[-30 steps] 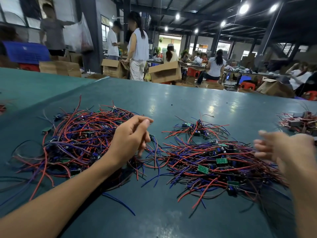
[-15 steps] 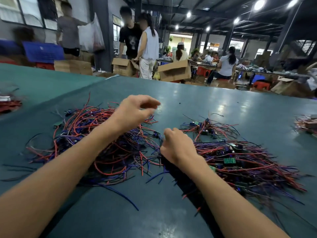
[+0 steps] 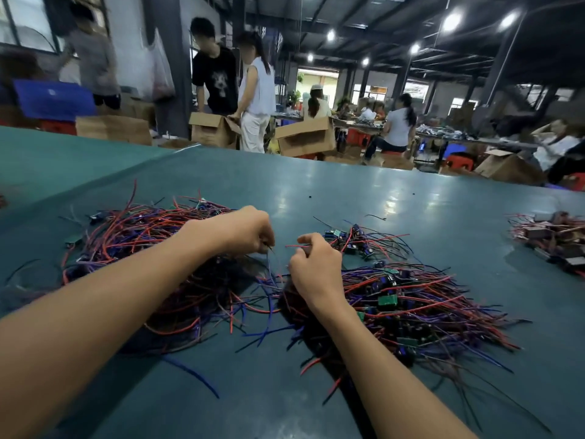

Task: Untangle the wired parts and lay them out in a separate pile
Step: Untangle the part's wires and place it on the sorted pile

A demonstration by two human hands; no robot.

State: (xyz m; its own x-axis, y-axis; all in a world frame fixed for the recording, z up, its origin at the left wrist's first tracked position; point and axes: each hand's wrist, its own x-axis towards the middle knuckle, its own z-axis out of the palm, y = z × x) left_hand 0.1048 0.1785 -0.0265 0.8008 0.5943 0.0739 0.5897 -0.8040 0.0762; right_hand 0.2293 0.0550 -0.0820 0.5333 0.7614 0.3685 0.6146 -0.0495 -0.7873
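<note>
A second ago the right hand (image 3: 316, 267) was out to the side with its fingers spread, well apart from the wires. It has since swung in and now sits just beside the left hand (image 3: 245, 229), the two almost knuckle to knuckle above the gap between the heaps. The right hand's thumb and forefinger pinch a short red wire (image 3: 292, 246) that pokes out toward the left hand. The left hand's fingers are curled downward and nip a few dark strands (image 3: 269, 256) that hang from its fingertips; whether both hands hold the same part I cannot tell. The left hand has also lifted from the middle of the tangled heap (image 3: 136, 245), which now lies under and to the outside of its forearm. The laid-out pile (image 3: 427, 305) spreads beyond and outside the right wrist, its wires running more or less one way, and a small cluster (image 3: 364, 240) sits just past the right hand's knuckles. Another pile (image 3: 550, 236) lies far off on the right-hand side of the green desk (image 3: 348, 191). To my eye the empty hand has returned for another part and the pair are starting to tease it free. Most of the tangle looks unsorted.
</note>
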